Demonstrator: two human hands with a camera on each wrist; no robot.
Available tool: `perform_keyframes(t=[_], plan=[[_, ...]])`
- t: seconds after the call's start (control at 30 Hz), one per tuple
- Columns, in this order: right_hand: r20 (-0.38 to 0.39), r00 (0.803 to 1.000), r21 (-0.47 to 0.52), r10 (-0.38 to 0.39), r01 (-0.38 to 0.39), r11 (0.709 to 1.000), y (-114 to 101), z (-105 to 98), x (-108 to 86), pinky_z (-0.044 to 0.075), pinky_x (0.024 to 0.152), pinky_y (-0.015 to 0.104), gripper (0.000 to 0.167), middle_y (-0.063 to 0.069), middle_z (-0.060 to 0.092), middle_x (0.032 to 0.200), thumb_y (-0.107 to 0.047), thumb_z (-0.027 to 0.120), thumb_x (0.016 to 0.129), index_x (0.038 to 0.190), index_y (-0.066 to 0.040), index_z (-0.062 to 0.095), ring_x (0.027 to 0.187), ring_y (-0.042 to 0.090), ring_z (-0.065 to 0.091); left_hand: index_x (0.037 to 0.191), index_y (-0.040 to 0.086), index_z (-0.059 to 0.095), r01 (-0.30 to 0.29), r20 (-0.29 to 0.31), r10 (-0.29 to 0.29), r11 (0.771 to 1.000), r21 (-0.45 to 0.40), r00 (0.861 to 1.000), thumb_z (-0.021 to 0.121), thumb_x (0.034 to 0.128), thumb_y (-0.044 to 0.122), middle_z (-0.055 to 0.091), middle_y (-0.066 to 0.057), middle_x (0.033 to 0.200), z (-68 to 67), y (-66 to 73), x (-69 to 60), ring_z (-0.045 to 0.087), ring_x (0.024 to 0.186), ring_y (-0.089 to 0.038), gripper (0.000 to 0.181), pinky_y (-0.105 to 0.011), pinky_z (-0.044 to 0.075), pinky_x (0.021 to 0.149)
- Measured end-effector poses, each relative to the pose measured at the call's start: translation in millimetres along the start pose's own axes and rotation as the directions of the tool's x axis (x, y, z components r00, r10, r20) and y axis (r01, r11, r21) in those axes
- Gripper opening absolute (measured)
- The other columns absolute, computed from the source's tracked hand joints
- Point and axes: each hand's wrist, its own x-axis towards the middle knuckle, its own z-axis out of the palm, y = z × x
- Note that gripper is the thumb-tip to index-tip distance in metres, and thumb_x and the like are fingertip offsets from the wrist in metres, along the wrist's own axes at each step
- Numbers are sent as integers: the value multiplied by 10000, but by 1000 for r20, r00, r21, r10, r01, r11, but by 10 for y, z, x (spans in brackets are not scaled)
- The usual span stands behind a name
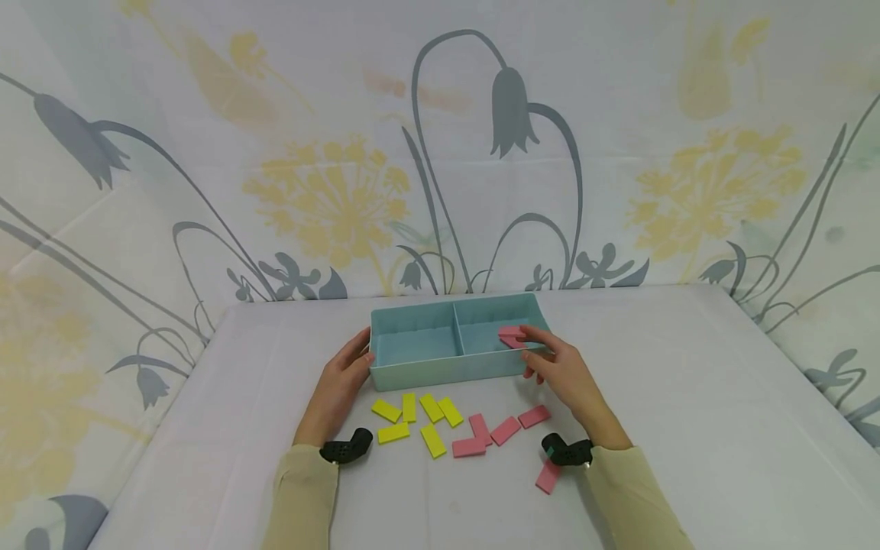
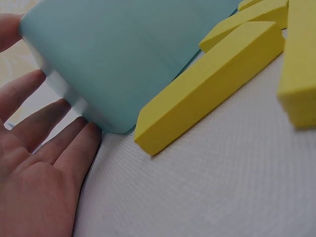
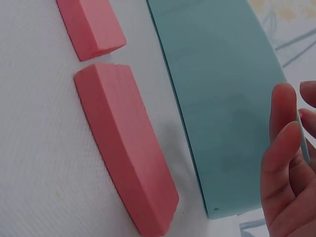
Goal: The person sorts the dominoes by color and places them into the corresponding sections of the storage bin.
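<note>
A light blue two-compartment box (image 1: 419, 372) stands at the middle of the table. My left hand (image 1: 344, 386) rests against its left end; in the left wrist view, fairly straight fingers (image 2: 42, 118) touch the wall. Over the front wall at the right end reaches my right hand (image 1: 567, 374), its index fingertip at a pink block (image 1: 511, 331) in the right compartment. Another pink block (image 1: 512, 343) lies just below that one. The right thumb is outside the wall, apart from the blocks. Whether the fingertip touches the upper block is hard to see.
In front of the box several yellow blocks (image 1: 433, 441) lie scattered on the left. Several loose pink blocks (image 1: 506, 430) lie to the right, one pink block (image 1: 548, 477) nearer the right wrist. A flowered cloth (image 1: 454, 191) hangs behind the white table (image 1: 687, 382).
</note>
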Motion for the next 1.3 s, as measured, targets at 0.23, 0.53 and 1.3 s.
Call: perform_keyframes(t=[0.23, 0.53, 1.3], plan=[[-14, 999, -20, 51, -51, 999, -34, 17, -7, 473, 610, 348, 480, 97, 540, 1166, -247, 540, 896, 1348, -177, 392, 729, 346, 541, 1385, 233, 326, -2, 9, 1, 1000, 18, 1000, 514, 908, 277, 284, 56, 1424, 7, 16, -3, 274, 1281, -115, 515, -370, 264, 1042], [-44, 998, -59, 51, -54, 997, 0, 62, 42, 481, 589, 306, 545, 82, 467, 1282, -237, 545, 891, 1381, -121, 335, 713, 271, 578, 1386, 247, 322, 9, 10, -9, 1000, 16, 1000, 514, 908, 285, 277, 76, 1421, 0, 6, 3, 261, 1288, -124, 517, -375, 261, 1044], [-67, 990, -87, 121, -127, 988, -86, 84, 27, 442, 570, 316, 524, 82, 613, 720, -273, 548, 882, 1365, -221, 351, 696, 280, 569, 1401, 185, 297, -1, 26, 0, 1000, 8, 1000, 507, 913, 262, 259, 24, 1439, 11, 86, -41, 247, 1301, -166, 537, -389, 258, 1045]])
